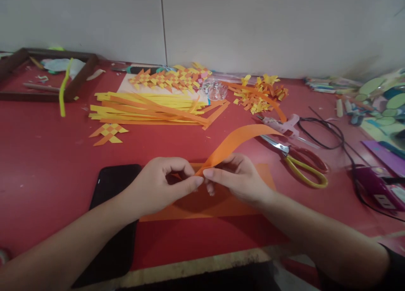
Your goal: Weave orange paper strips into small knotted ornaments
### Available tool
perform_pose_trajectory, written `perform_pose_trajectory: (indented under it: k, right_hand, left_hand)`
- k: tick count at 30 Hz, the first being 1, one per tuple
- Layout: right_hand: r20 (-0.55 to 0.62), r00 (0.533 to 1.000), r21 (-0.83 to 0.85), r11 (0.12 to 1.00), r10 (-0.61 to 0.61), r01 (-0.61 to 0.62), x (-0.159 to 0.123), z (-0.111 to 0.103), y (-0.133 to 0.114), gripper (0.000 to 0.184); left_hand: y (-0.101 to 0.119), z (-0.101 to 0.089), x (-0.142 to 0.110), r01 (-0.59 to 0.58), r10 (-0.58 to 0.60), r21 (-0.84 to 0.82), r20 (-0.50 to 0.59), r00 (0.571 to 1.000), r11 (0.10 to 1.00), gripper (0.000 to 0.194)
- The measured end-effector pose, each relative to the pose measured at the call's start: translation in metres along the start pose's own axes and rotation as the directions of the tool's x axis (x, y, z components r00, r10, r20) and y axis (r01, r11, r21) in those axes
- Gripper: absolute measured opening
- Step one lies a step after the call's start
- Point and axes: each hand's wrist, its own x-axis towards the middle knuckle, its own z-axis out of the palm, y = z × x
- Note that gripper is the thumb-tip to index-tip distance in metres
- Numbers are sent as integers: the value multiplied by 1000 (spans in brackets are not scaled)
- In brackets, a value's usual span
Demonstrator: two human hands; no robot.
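Observation:
My left hand [164, 183] and my right hand [236, 179] meet at their fingertips over an orange paper sheet [221, 204] lying on the red table [47, 168]. Both pinch the near end of a long orange paper strip [240, 139], which curves up and away to the right. The fingers of both hands are closed on that strip. A black phone [114, 189] lies face down under my left wrist and forearm.
Yellow-handled scissors [300, 164] and a glue gun [284, 124] lie right of the strip. A pile of yellow and orange strips [148, 107], woven paper pieces [167, 78], a small woven piece [109, 133], a wooden frame [47, 76] and a purple device with black cable [376, 185] surround them.

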Motion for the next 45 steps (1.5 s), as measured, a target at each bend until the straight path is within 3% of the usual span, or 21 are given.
perform_pose_trajectory:
  k: [22, 27, 33, 45]
  right_hand:
    - [-38, 992, 54, 991, -124, 126, 2, -9, 5, 14]
    - [-63, 995, 72, 994, -72, 77, 1, -5, 3, 22]
    - [63, 997, 36, 998, 39, -42, -1, -2, 2, 20]
    - [39, 999, 65, 998, 19, -21, -1, -3, -1, 18]
  left_hand:
    - [0, -1, 0, 87, -84, -42, 64, 994, 995, 26]
    - [-1, -1, 1, 62, -55, -62, 101, 993, 996, 22]
    - [2, 0, 0, -39, 40, -13, 43, 998, 999, 25]
    - [2, -2, -2, -28, 29, -16, 59, 998, 999, 23]
